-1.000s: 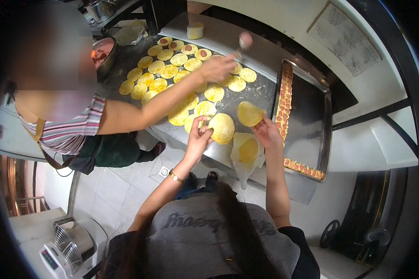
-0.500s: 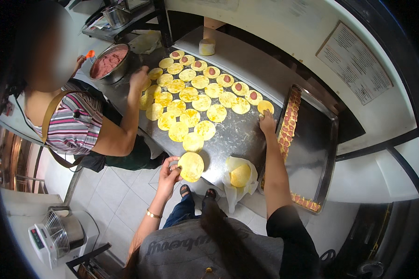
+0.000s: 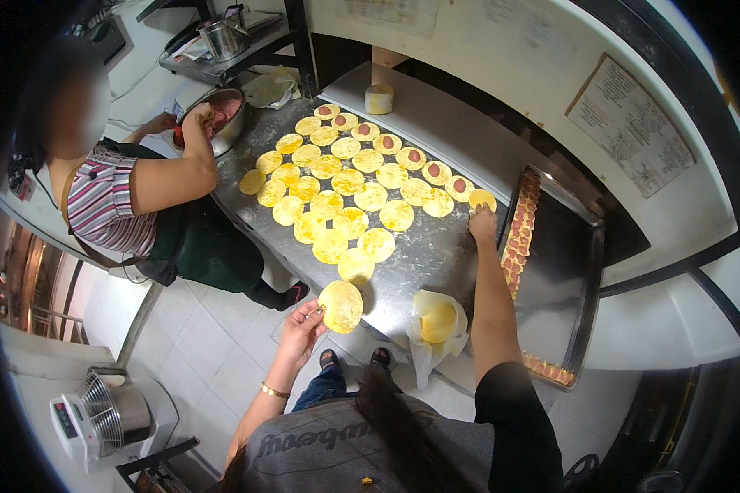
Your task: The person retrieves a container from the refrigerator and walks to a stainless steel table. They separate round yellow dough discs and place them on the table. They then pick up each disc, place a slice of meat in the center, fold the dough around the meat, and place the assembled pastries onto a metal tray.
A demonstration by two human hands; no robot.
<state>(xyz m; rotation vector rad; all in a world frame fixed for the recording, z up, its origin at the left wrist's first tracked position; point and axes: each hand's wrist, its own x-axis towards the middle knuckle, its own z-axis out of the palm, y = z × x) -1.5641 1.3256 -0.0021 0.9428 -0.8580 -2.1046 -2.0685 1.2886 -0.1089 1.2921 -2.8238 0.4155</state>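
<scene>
My left hand [image 3: 303, 321] pinches a thin, round yellow dough wrapper [image 3: 341, 306] by its left edge, holding it up off the table's near edge. Across the table, my right hand [image 3: 483, 224] has its fingers closed at the near edge of another dough wrapper [image 3: 482, 200], at the right end of the far row. Many more wrappers [image 3: 325, 167] lie in rows on the floured steel table [image 3: 423, 251]. Several along the far row carry a lump of pink filling [image 3: 434, 170]. A stack of wrappers [image 3: 438, 320] sits in white paper at the near right.
To the right stands a large metal tray [image 3: 580, 316] with filled pieces [image 3: 522, 234] along its edge. A co-worker [image 3: 107, 185] stands at the left, a hand in a metal bowl [image 3: 240, 123] of pink filling. A small round container [image 3: 379, 99] is on the back ledge.
The co-worker's hand has moved from the left-hand wrappers into the filling bowl. My two hands keep their holds; the whole view has shifted slightly.
</scene>
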